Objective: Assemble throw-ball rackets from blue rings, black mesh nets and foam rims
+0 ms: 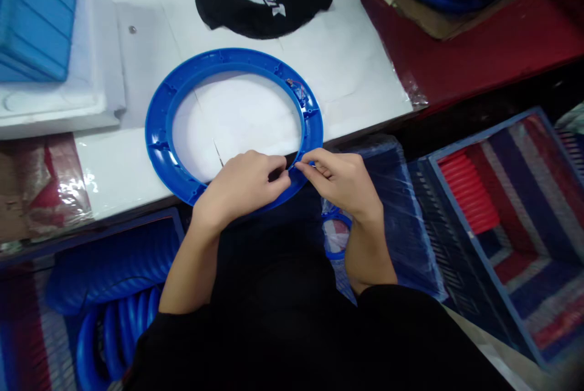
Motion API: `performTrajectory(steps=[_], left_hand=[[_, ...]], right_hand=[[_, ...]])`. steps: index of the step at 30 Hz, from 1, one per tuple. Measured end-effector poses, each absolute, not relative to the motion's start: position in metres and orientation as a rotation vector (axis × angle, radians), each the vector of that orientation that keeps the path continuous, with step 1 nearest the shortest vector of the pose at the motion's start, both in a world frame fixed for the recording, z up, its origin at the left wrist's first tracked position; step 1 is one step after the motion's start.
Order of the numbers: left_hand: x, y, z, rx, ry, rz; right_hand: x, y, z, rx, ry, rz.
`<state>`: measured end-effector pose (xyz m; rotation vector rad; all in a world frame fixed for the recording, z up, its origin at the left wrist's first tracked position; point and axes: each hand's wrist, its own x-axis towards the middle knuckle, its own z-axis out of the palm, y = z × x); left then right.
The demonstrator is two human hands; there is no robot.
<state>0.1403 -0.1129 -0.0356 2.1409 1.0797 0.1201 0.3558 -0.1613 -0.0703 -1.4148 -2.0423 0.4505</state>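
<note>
At the near edge of the table (360, 62), the blue ring (157, 135) already holds wires (298, 84) but seems unfinished, left hand (249, 184) and right hand (343, 178) pinched closed over it, holding what I cannot tell.

Bare left hand (244, 184) and bare right hand (344, 181) nearly meeting, frame centre
Fingers (269, 164) curled, thumbs (279, 185) near index fingers (317, 155); bare forearms (191, 272) slant up from black fabric sleeves (396, 315), lower frame.
</note>
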Motion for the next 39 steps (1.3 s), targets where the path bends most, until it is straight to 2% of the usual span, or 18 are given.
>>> performTrajectory(steps=[3,9,21,33,39], left_hand=[[0.145,-0.115,-0.033,2.106,1.178,0.098],[0.150,-0.119,-0.036,2.234,1.224,0.067],[0.151,-0.121,-0.048,2.372,1.248,0.121],[0.149,-0.128,-0.054,2.495,1.221,0.129],[0.150,-0.128,-0.053,2.553,1.239,0.113]], right_hand=[[0.358,-0.160,-0.063,-1.361,-2.143,0.482],[0.358,-0.158,-0.049,-1.349,-2.367,0.260],[0.356,-0.152,-0.040,-1.385,-2.649,0.137],[0.361,-0.158,-0.059,-1.199,-2.373,0.280],[0.362,-0.155,-0.073,-1.177,-2.193,0.453]])
